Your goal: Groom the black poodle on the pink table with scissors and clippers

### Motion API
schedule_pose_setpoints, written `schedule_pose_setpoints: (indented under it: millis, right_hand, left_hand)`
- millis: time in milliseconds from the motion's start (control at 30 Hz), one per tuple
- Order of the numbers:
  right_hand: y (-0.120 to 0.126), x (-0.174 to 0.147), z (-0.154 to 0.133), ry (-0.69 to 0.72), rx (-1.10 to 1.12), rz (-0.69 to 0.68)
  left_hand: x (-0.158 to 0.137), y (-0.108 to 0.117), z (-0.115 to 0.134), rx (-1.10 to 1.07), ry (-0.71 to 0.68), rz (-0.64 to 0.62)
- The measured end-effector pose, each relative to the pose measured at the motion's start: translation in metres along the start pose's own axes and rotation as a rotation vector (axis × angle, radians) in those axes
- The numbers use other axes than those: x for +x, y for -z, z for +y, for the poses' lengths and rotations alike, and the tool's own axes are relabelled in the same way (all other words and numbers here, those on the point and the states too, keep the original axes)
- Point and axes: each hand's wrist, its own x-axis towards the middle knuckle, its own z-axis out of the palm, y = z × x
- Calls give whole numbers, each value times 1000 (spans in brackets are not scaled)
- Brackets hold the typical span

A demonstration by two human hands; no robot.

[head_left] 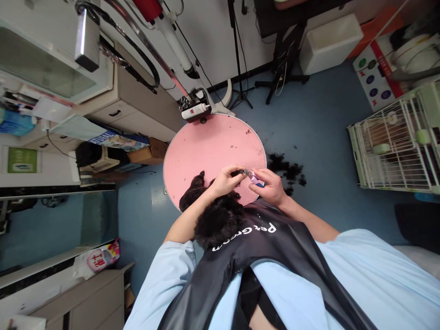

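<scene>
A black curly-haired dog (220,220) lies on the round pink table (213,142), against my apron. My left hand (227,180) is closed around one of its paws, with my forearm across the dog's body. In my right hand (271,185) is a nail clipper (256,178) with a purple and blue handle, its metal head right at the paw. Whether the blades touch a claw is too small to tell. My left fingers partly hide the paw.
A black holder (201,107) with scissors and a white bottle (195,111) is at the table's far edge. Clumps of black hair (285,169) lie on the blue floor to the right. A wire cage (398,142) stands further right, and a cardboard box (151,151) is left of the table.
</scene>
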Motion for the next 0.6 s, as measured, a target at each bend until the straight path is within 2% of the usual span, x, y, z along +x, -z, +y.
schedule_pose_setpoints:
  millis: [300,467,600]
  right_hand:
    - [-1,-1,-1,-116,2,27]
    - [-7,-1,1,-189,52,-21]
    - [-9,-1,-1,-223,87,-52]
  left_hand:
    - [1,-1,-4,17,36,45]
    - [1,0,-8,-103,91,85]
    - [0,-1,-11,-53,61,114]
